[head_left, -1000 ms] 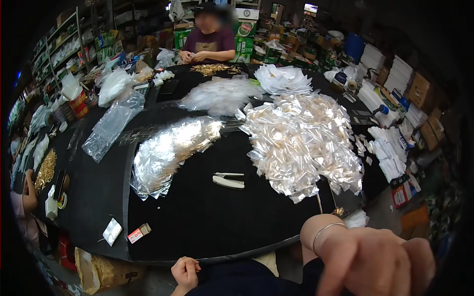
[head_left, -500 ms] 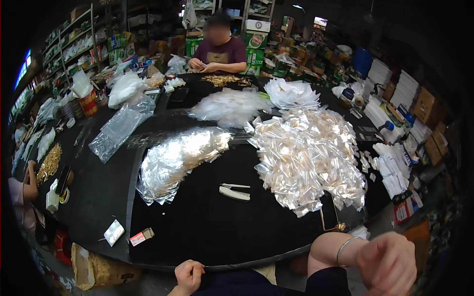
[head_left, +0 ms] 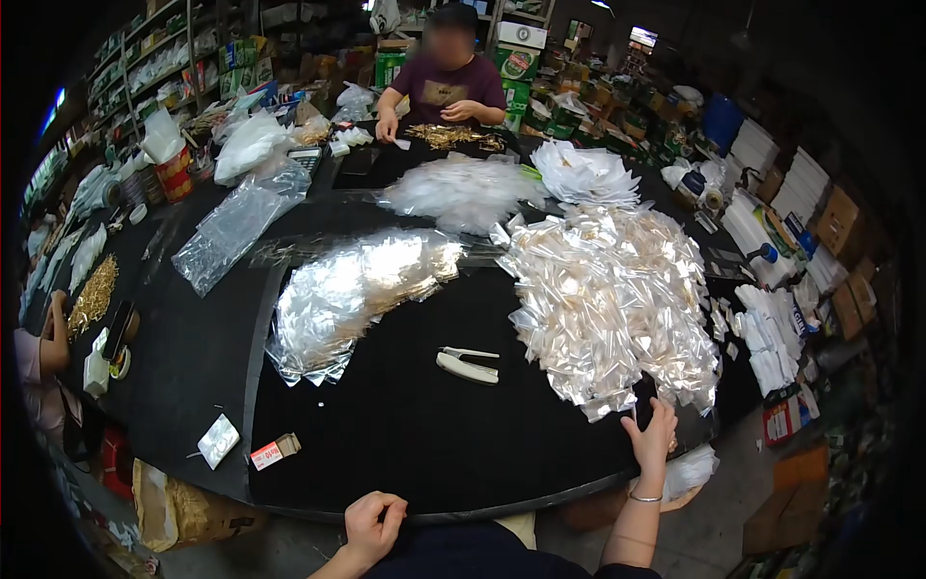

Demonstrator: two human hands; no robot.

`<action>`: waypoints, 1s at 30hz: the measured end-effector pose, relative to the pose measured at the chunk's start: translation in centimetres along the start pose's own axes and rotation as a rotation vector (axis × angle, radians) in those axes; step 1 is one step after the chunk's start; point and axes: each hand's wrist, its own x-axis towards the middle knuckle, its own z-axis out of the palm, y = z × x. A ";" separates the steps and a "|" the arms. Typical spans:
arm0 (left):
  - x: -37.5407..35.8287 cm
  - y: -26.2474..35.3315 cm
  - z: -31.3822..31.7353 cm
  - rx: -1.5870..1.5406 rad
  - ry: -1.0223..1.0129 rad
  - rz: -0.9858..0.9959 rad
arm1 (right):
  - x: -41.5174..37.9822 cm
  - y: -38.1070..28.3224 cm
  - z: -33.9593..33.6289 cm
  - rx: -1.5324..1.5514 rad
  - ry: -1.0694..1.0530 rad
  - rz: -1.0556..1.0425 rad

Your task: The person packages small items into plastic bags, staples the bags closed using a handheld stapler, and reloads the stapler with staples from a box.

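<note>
My right hand (head_left: 653, 439) is at the right front of the black table (head_left: 415, 434), just below the large heap of clear packets (head_left: 608, 299). Its thumb and fingers lie on either side of a dark, gold-rimmed phone (head_left: 643, 394), most of which the hand covers. My left hand (head_left: 374, 526) is curled closed at the front edge of the table, with nothing visible in it. A cream stapler (head_left: 468, 368) lies in the middle, between that heap and a spread of shiny clear packets (head_left: 352, 299).
A small red-and-white box (head_left: 276, 452) and a silvery packet (head_left: 219, 441) lie at the front left. Across the table a person (head_left: 449, 87) sits behind a pile of gold-coloured pieces (head_left: 453, 136). Another person's arm (head_left: 55, 333) is at the left edge.
My right hand has come from in front of the table's edge onto the phone. My left hand has shifted slightly. The person opposite has moved their hands apart and lowered one.
</note>
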 end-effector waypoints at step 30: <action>0.7 -0.7 1.2 0.195 0.034 0.235 | -3.3 -15.8 0.7 0.770 -0.348 -0.400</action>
